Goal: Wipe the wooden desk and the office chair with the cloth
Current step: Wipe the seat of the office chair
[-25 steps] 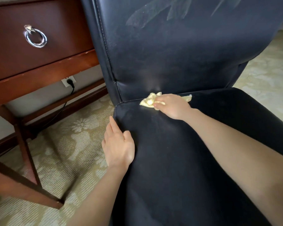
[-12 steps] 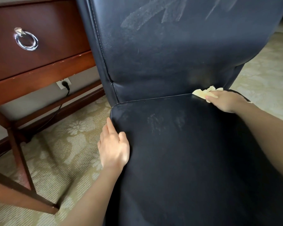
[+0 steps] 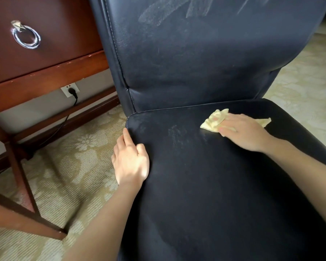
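the right hand (image 3: 243,132) lies palm down on the cloth (image 3: 212,122), fingers (image 3: 227,129) fairly straight, close together and pointing left, pressing it flat rather than clutching it. the wrist is low and the forearm runs back to the lower right corner. the cloth is a small pale yellow rag, bunched, on the rear right part of the seat (image 3: 205,194) of the chair (image 3: 196,63), near the seam where seat meets back. one crumpled end sticks out ahead of the fingertips and a thinner tail shows on the far side of the hand.

the left hand (image 3: 130,161) rests on the seat's left edge near the rear corner. its fingers are straight and run along the side of the cushion, the thumb lies on top, and it holds nothing. its forearm comes up from the bottom of the view.

pale dusty smears (image 3: 169,12) cross the top of the black back, and a faint streak (image 3: 175,134) sits on the seat between the hands.

the desk (image 3: 45,72) stands to the left, touching or just beside the chair back; which, i cannot tell. its drawer carries a ring pull (image 3: 26,35). below it a wall socket (image 3: 69,89) holds a black plug, its cord (image 3: 64,119) dropping toward the patterned carpet (image 3: 73,166).
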{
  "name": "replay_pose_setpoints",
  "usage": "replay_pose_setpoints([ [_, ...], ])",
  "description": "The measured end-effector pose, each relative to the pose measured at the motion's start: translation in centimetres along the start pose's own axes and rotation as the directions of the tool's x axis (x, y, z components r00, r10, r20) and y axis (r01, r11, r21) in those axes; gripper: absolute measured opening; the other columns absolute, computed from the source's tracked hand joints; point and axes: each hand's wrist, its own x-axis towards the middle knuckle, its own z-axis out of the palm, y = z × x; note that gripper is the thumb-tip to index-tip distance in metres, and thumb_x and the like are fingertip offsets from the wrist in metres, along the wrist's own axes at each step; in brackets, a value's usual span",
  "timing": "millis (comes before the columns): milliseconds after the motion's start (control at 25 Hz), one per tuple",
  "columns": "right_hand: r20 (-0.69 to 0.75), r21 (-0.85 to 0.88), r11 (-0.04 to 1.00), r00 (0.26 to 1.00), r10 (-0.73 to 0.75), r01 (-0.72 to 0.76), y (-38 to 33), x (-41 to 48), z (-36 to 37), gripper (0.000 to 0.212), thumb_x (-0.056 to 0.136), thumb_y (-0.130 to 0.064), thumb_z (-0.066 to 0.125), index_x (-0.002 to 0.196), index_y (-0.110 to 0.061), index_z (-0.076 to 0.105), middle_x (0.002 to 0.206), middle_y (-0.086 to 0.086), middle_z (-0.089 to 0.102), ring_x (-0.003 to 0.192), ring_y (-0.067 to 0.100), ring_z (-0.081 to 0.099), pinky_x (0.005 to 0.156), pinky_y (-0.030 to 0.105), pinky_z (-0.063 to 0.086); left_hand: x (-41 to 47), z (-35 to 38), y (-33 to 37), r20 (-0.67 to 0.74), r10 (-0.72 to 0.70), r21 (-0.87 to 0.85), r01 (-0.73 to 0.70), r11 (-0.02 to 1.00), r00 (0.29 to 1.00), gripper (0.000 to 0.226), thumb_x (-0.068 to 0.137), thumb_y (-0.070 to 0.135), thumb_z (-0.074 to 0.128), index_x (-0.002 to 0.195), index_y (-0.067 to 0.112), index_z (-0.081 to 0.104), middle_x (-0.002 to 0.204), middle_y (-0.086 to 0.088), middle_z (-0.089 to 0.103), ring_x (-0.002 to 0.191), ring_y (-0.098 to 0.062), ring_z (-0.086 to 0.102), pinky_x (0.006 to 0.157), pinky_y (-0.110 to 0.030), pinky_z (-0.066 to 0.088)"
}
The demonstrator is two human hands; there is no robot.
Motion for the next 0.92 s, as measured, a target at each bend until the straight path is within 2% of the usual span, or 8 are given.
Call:
replay_pose_setpoints([
  [200, 0.059, 0.1, 0.929, 0.93, -0.364, 0.357, -3.9, -4.5, 1.3, 0.023, 0.092, -0.02, 0.047, 0.072, -0.017, 0.058, 0.098, -0.005, 0.062, 0.112, 0.022, 0.051, 0.098, 0.038, 0.031, -0.2, -0.1, 0.0, 0.001, 0.0, 0.005, 0.0, 1.0, 1.0, 0.06, 0.093, 0.023, 0.029, 0.15, 0.015, 0.016, 0.149, -0.008, 0.031, 0.133, -0.028, 0.029, 0.11, -0.043, 0.024],
  [320, 0.125, 0.124, 0.895, 0.888, -0.442, 0.428, -3.6, -5.3, 1.4, 0.03, 0.094, -0.032, 0.043, 0.078, -0.019, 0.064, 0.116, -0.009, 0.06, 0.129, 0.009, 0.04, 0.111, 0.023, 0.017, -0.4, -0.1, 0.0, -0.003, 0.009, -0.01, -0.009, 1.0, 1.0, 0.059, 0.093, 0.022, 0.028, 0.15, 0.014, 0.016, 0.149, -0.007, 0.032, 0.133, -0.027, 0.03, 0.11, -0.042, 0.024],
  [440, 0.118, 0.151, 0.913, 0.91, -0.396, 0.378, -3.0, -3.2, 1.0, 0.029, 0.096, -0.033, 0.043, 0.077, -0.022, 0.062, 0.119, -0.013, 0.058, 0.128, 0.0, 0.036, 0.114, 0.02, 0.009, -0.4, -0.1, -0.1, -0.011, 0.019, -0.024, -0.019, 1.0, 1.0, 0.059, 0.092, 0.021, 0.027, 0.15, 0.013, 0.018, 0.148, -0.008, 0.034, 0.132, -0.028, 0.031, 0.11, -0.042, 0.025],
  [520, 0.085, 0.082, 0.936, 0.934, -0.348, 0.341, -3.0, -1.2, 1.4, 0.029, 0.098, -0.033, 0.041, 0.09, -0.019, 0.065, 0.122, -0.014, 0.057, 0.129, 0.002, 0.036, 0.113, 0.02, 0.007, -0.3, -0.1, -0.1, -0.011, 0.022, -0.034, -0.023, 0.999, 1.0, 0.058, 0.092, 0.021, 0.027, 0.149, 0.013, 0.019, 0.148, -0.008, 0.035, 0.132, -0.028, 0.032, 0.11, -0.044, 0.026],
  [640, 0.06, 0.013, 0.959, 0.957, -0.283, 0.283, -3.3, 1.7, 1.6, 0.031, 0.1, -0.033, 0.039, 0.098, -0.015, 0.064, 0.112, -0.011, 0.058, 0.12, 0.01, 0.044, 0.11, 0.027, 0.018, -0.4, -0.1, -0.2, -0.011, 0.022, -0.048, -0.023, 0.999, 1.0, 0.058, 0.092, 0.021, 0.027, 0.15, 0.014, 0.019, 0.147, -0.008, 0.036, 0.131, -0.027, 0.032, 0.109, -0.045, 0.027],
  [760, 0.039, 0.011, 0.981, 0.98, -0.193, 0.193, -4.3, 4.5, 1.6, 0.029, 0.101, -0.031, 0.038, 0.1, -0.014, 0.062, 0.101, -0.013, 0.047, 0.111, 0.017, 0.049, 0.103, 0.038, 0.028, -0.4, -0.1, -0.3, -0.013, 0.023, -0.064, -0.024, 0.998, 1.0, 0.058, 0.092, 0.02, 0.027, 0.15, 0.014, 0.018, 0.146, -0.008, 0.037, 0.132, -0.026, 0.031, 0.11, -0.044, 0.026],
  [840, 0.005, -0.01, 0.993, 0.993, -0.116, 0.116, -5.4, 6.2, 2.1, 0.03, 0.101, -0.03, 0.037, 0.105, -0.014, 0.062, 0.103, -0.006, 0.049, 0.109, 0.022, 0.049, 0.098, 0.04, 0.03, -0.4, 0.0, -0.2, -0.026, 0.021, -0.088, -0.024, 0.996, 0.999, 0.057, 0.092, 0.02, 0.027, 0.149, 0.014, 0.022, 0.144, -0.008, 0.039, 0.131, -0.026, 0.032, 0.11, -0.044, 0.027],
  [920, -0.041, -0.038, 0.998, 0.998, -0.05, 0.048, -6.4, 7.3, 2.8, 0.032, 0.1, -0.029, 0.035, 0.111, -0.015, 0.063, 0.117, 0.001, 0.055, 0.115, 0.022, 0.047, 0.102, 0.04, 0.028, -0.2, -0.1, -0.2, -0.041, 0.004, -0.113, -0.008, 0.994, 0.999, 0.057, 0.092, 0.019, 0.027, 0.149, 0.015, 0.023, 0.145, -0.007, 0.039, 0.132, -0.025, 0.032, 0.11, -0.044, 0.026],
])
